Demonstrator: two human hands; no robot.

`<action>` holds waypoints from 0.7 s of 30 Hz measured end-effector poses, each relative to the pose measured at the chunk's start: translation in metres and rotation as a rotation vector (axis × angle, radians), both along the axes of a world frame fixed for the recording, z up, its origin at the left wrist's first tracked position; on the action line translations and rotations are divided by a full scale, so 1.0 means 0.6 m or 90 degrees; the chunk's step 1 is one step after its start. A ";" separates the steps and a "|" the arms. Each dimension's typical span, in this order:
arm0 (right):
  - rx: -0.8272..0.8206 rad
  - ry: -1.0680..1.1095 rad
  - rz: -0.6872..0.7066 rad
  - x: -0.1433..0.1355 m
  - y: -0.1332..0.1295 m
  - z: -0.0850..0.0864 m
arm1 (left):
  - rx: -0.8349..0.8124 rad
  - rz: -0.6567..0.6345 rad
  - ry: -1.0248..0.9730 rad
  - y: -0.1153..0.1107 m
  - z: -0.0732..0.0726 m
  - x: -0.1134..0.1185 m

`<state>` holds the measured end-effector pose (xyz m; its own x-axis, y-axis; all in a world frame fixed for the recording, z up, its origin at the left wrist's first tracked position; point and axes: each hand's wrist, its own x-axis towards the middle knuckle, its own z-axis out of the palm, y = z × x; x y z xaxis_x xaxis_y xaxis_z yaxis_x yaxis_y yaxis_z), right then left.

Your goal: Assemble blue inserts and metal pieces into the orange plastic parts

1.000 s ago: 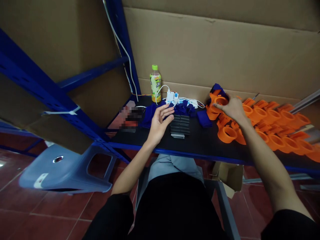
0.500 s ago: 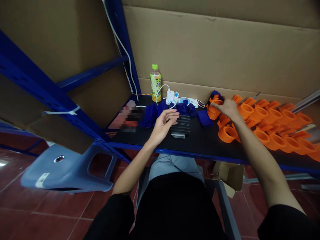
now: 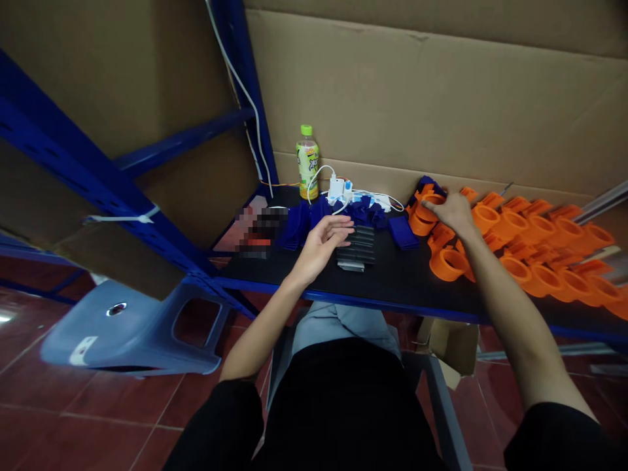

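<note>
My right hand (image 3: 452, 210) pinches an orange plastic ring-shaped part (image 3: 432, 200) by its edge, at the left end of the rows. Another orange ring part (image 3: 420, 224) shows just below it, and dark blue material (image 3: 428, 184) bunches behind. Over the left side of a stack of black strips (image 3: 362, 245) hovers my left hand (image 3: 322, 245). Its fingers are stretched out together and hold nothing; whether they touch the strips I cannot tell. Between the hands lies a small stack of flat blue pieces (image 3: 403, 233).
Several orange ring parts (image 3: 542, 278) fill the right of the black tabletop (image 3: 392, 271). Behind the strips are a power strip with white plugs (image 3: 336, 190), cables and a drink bottle (image 3: 308, 167). A blue metal upright (image 3: 98, 163) and a plastic stool (image 3: 132, 327) stand at left.
The orange ring in my right hand now sits slightly higher and more apart from the one below. My right hand has shifted a little to the right; the left keeps its pose.
</note>
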<state>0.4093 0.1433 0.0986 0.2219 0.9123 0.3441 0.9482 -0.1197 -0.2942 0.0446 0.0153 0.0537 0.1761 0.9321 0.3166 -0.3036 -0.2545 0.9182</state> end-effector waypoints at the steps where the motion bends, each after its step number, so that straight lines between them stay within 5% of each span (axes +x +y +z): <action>1: 0.003 -0.003 0.001 0.003 0.000 0.000 | -0.001 -0.002 0.001 0.000 0.000 0.001; 21: -0.025 -0.005 0.036 0.021 0.014 -0.037 | -0.016 -0.038 0.040 0.003 -0.005 0.001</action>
<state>0.4219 0.1519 0.0765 0.1664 0.9361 0.3099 0.9561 -0.0763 -0.2828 0.0453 0.0170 0.0508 0.2502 0.9268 0.2802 -0.2588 -0.2148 0.9417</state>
